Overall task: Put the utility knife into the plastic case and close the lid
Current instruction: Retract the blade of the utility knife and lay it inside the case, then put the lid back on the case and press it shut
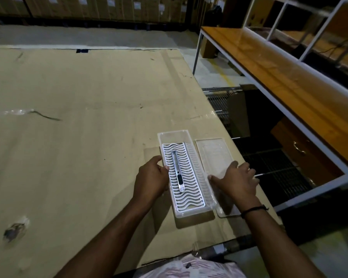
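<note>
Since the utility knife (pixel 177 171) already lies lengthwise on the white wavy insert (pixel 184 177) inside the plastic case (pixel 186 173), the first half of the task looks done; what remains, by this view, is fetching the lid and closing it. The case sits open near the right edge of the cardboard-covered table (pixel 78 137), close to its near right corner. The clear lid (pixel 214 155) lies flat just beside the case on its right, closer still to that edge. The left hand (pixel 152 177) rests against the case's left wall, fingers curled loosely on the rim and steadying it rather than clenched. The right hand (pixel 236 183) is spread with fingers extended over the near end of the lid, touching it; whether it has actually gripped the lid cannot be told. Counted: one knife, one case, one insert, one lid, two hands.
</note>
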